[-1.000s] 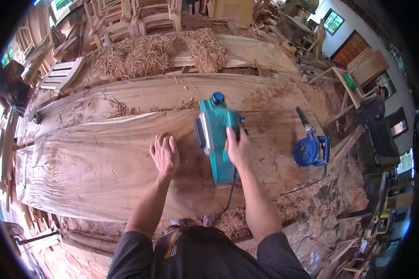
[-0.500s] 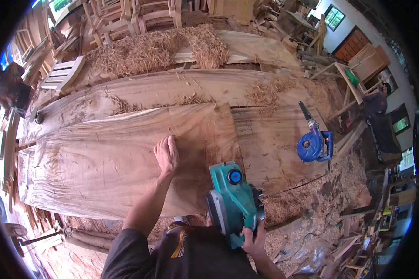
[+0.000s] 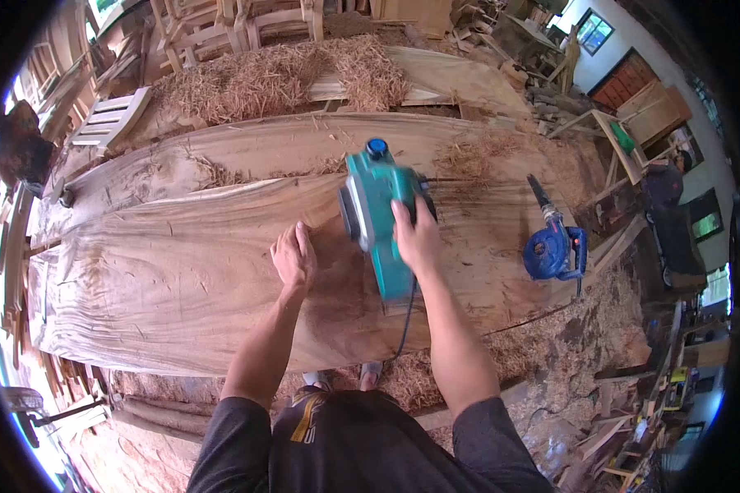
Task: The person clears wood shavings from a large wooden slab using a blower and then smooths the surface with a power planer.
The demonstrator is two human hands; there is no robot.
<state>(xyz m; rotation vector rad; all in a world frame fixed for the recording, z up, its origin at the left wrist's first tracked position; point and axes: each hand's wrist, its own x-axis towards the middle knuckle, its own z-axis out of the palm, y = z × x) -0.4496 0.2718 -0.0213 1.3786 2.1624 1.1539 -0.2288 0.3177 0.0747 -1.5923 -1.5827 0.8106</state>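
My right hand is wrapped round the rear handle of a green electric planer with a blue front knob. The planer is over the right end of a broad wooden slab, its cord hanging down toward the near edge. To the left of the planer, my left hand rests on the slab with its fingers stretched out, holding nothing. Wavy dark grain runs along the slab, and a second long plank lies beyond it.
A blue electric blower lies to the right, nozzle pointing away. Heaps of wood shavings cover the far boards. Chair frames stand behind, and a slatted wooden piece is at the far left. More shavings and scraps litter the floor.
My right hand has carried the planer from beside my body at the near edge up and away over the slab. My left hand stays at nearly the same spot.
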